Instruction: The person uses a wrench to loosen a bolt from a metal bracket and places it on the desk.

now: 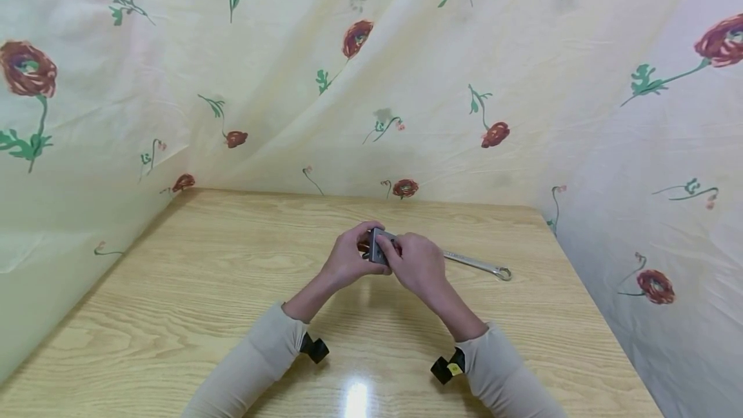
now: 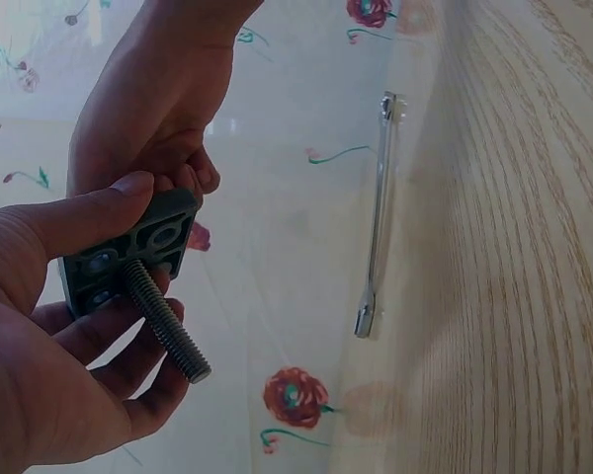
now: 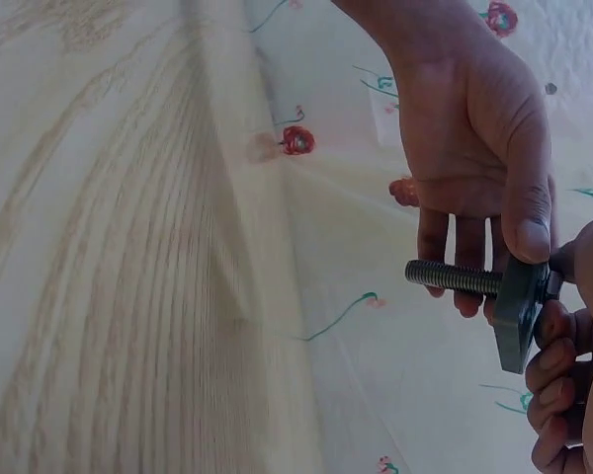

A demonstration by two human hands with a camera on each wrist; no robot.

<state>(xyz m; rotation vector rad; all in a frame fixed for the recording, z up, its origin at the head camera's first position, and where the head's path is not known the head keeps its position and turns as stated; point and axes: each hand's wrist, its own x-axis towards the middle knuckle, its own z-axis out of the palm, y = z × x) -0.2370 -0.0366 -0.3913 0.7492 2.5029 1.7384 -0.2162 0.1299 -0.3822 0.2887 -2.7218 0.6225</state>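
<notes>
My left hand point(image 1: 351, 260) grips a dark grey square plate point(image 2: 163, 235) by its edges, thumb on one side and fingers on the other. The plate has ribs and holes on the face seen in the left wrist view. A threaded bolt point(image 2: 168, 321) passes through it, its long shank sticking out on the left hand's side. On the plate's opposite face, my right hand point(image 1: 420, 263) pinches the bolt's head end point(image 3: 553, 284) with curled fingers, which partly hide it. Both hands hold the pieces above the table.
A silver combination wrench point(image 1: 476, 264) lies on the wood-grain table point(image 1: 232, 289), just right of and beyond the right hand. Flower-printed cloth point(image 1: 278, 115) hangs behind the table and along both sides.
</notes>
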